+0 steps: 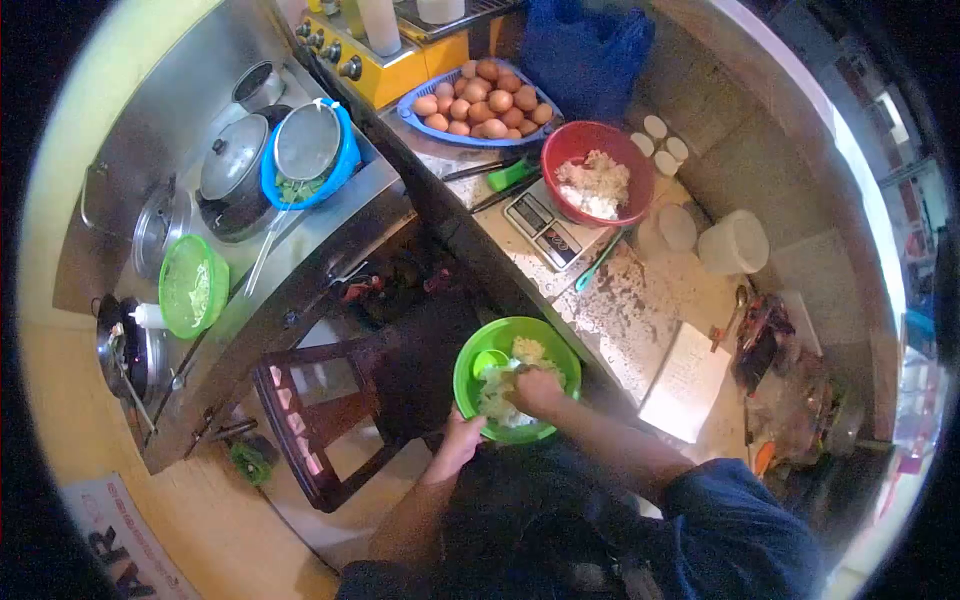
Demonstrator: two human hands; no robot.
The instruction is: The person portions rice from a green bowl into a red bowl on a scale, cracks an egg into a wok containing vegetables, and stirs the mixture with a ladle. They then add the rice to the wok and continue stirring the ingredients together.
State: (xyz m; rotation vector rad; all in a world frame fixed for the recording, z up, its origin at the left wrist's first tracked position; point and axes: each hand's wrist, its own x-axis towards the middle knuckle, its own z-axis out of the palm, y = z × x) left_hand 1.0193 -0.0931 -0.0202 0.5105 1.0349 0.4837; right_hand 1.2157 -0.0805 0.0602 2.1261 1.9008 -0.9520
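My left hand (463,438) is closed on the near left rim of a bright green bowl (565,345), which is held low beside the counter edge. Inside lie pale, shredded-looking food (495,398), a yellowish crumbly heap (527,349) and a small light-green cup or scoop (489,363). My right hand (538,392) reaches into the bowl, its fingers curled down into the pale food. Its fingertips are hidden, so what they hold cannot be made out.
On the counter, a red bowl (648,178) of pale minced food and white powder stands on a kitchen scale (545,232). Beyond it is a blue basket of eggs (480,105). An open notebook (686,385) lies right. A dark wooden stool (318,425) stands lower left.
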